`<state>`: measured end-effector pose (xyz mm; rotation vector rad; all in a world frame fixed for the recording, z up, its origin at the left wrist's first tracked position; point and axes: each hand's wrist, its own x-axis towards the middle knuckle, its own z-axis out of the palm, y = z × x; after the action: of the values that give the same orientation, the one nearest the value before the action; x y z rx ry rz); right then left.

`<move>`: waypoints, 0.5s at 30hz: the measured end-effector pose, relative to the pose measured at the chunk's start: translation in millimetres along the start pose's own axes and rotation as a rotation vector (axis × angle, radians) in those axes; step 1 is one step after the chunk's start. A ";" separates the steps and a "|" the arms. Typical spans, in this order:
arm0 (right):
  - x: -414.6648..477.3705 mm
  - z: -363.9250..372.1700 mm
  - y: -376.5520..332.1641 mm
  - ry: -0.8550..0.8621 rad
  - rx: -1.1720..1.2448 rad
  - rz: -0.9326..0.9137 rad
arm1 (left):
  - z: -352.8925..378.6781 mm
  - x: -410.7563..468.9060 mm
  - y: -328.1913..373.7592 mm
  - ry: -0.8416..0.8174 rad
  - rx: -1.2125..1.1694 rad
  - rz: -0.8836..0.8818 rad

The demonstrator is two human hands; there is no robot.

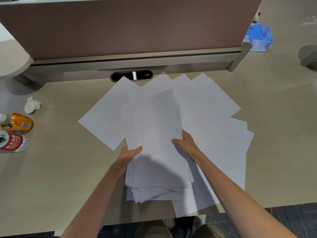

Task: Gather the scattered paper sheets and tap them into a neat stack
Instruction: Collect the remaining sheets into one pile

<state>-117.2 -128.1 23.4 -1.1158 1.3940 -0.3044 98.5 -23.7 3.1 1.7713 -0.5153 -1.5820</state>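
Head view. Inspector: Where do the sheets stand, and which step is in hand?

Operator: I judge the gathering to be partly done. A bundle of paper sheets [154, 134] lies mid-worktop with its near edges ragged and fanned. My left hand [128, 153] grips its left edge and my right hand [185, 143] its right edge. Each thumb lies on top, and the fingers pass beneath the paper, so each hand pinches the bundle. I cannot tell whether its far end is raised off the sheets below.

Inspector: And what is outstanding?

Operator: Loose sheets remain spread on the worktop [60, 169]. One lies to the left [101, 121], several fan out towards the divider panel [137, 26] on the far right [214, 103], and more run down the right side [236, 143], one overhanging the near edge. The bundle overlaps most of them.

Inspector: What does the next move require?

Operator: In my assessment, the outliers must be swept under or onto the bundle first. After that I stand it on edge and tap it square, since the offset near edges show no tapping yet. The orange drink bottle [18, 123], the water bottle [13, 142] and the crumpled tissue [31, 105] sit well apart to the left and pose no obstruction.
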 end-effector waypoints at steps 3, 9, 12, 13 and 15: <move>-8.8 -4.2 0.6 -0.045 0.103 -0.057 | -1.9 0.5 -2.0 0.033 -0.039 -0.008; -11.8 -43.2 14.1 0.087 0.332 0.045 | 0.1 0.9 -4.4 0.116 -0.064 -0.021; -14.2 -72.0 26.8 0.134 0.334 0.082 | 1.4 -2.8 1.8 0.158 -0.089 -0.034; -15.0 -80.8 30.5 0.148 0.328 0.092 | 2.0 -4.1 2.2 0.138 -0.121 -0.039; -15.8 -96.1 39.4 0.161 0.340 0.111 | 3.5 -6.4 4.7 0.111 -0.184 -0.072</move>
<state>-221.7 -138.9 22.8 -0.7447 1.4741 -0.5389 94.8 -23.3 10.9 1.7418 -0.2481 -1.5177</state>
